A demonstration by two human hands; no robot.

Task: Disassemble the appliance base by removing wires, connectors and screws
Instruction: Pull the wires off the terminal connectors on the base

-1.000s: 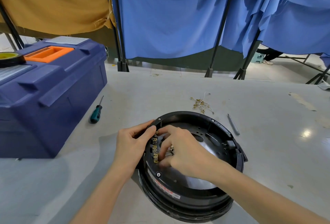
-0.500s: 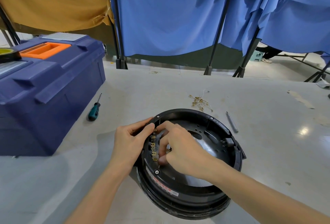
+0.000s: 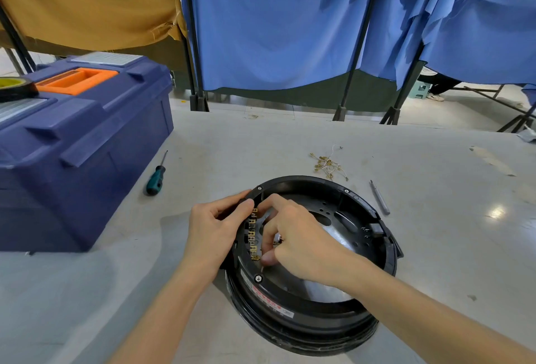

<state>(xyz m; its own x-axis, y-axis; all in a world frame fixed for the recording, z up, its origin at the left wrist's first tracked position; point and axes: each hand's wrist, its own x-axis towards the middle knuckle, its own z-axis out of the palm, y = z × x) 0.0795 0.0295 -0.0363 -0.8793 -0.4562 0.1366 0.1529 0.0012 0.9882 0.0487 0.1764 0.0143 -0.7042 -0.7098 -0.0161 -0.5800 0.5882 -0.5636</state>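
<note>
Grey worktable (image 3: 261,143), near edge: round black appliance base (image 3: 319,314) lying open side up.
Left hand (image 3: 213,227) grips the base's left rim, fingers curled. Right hand (image 3: 301,241), fingers curled, pinches the brass terminal row (image 3: 253,236) inside that rim. Screwdriver (image 3: 156,179) lies well apart, left.

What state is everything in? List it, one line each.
appliance base: underside up, flat on table.
terminal row: mounted inside the rim.
left hand: grips the base rim.
right hand: fingers pinch the terminal row.
rim screw: seated.
loose wires: detached, lying on table.
green screwdriver: lying unused.
toolbox: lid closed.
</note>
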